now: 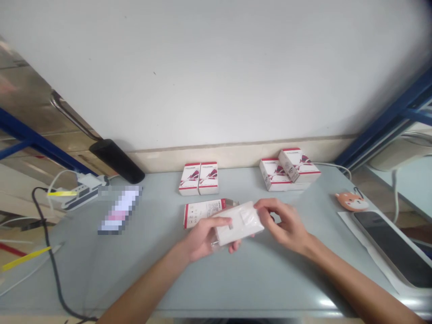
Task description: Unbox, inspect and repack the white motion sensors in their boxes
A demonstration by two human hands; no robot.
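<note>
The left hand (201, 239) grips a white block (238, 228) in clear wrapper (251, 218), right hand (287, 226) pinching its end

I look out through one camera worn on my head, facing forward and down across the table (263, 279) toward the white wall (216, 81). It sits close above my work: my left hand (202, 236) and right hand (285, 225) show below centre, within arm's reach, forearms running in from the bottom edge.
</note>
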